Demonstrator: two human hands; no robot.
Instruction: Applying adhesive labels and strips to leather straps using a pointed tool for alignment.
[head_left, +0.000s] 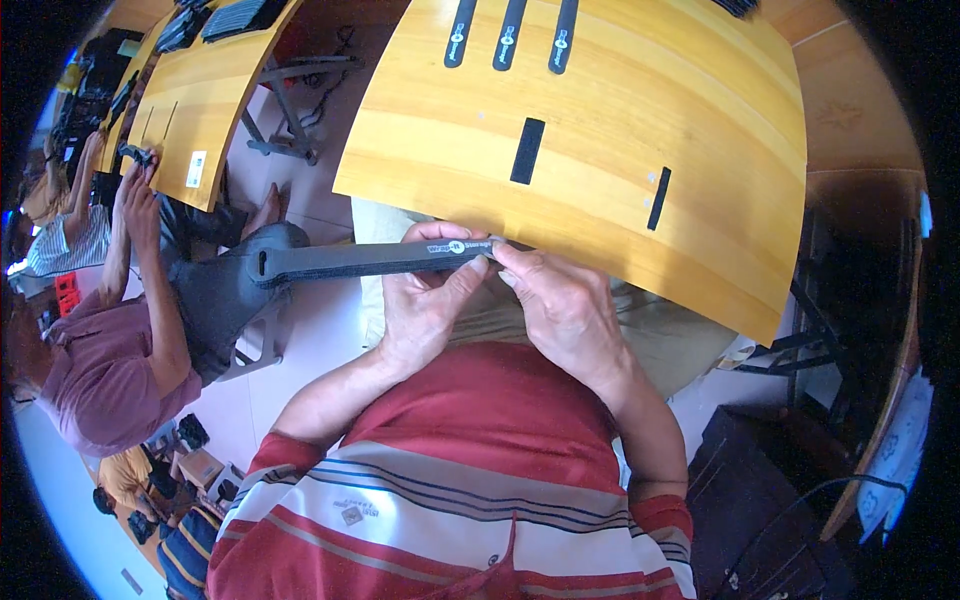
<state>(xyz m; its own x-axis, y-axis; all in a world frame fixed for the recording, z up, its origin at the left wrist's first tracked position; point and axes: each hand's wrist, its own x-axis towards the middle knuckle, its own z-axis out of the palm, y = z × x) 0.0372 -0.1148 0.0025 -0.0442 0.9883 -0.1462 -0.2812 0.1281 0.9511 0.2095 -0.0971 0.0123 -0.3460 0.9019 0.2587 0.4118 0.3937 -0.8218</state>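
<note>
At the far left of the room I can see a brown box (200, 468) among other goods; it is too small for me to tell what it holds.

What I have is a stack of long dark grey straps (350, 261), held over my lap just short of the near edge of the yellow wooden table (420, 130). The straps lie flat on one another, and their thin layers show along the near side. The left end is rounded, with an oval slot (263, 263) through it; near the right end the uppermost strap carries white lettering and a round white mark.

My left hand (420, 315) grasps the stack close to its right end, fingers on the far side and thumb on the near side. My right hand (565, 305) pinches the right tip between thumb and forefinger, its other fingers curled.

On the table, three more printed straps (509, 35) lie side by side at the far side. Nearer me lie a short, wide black strip (527, 150) and, right of it, a narrower black strip (658, 198). To my left, a seated co-worker (120, 370) holds a small dark piece (137, 154) at another table (215, 100).
</note>
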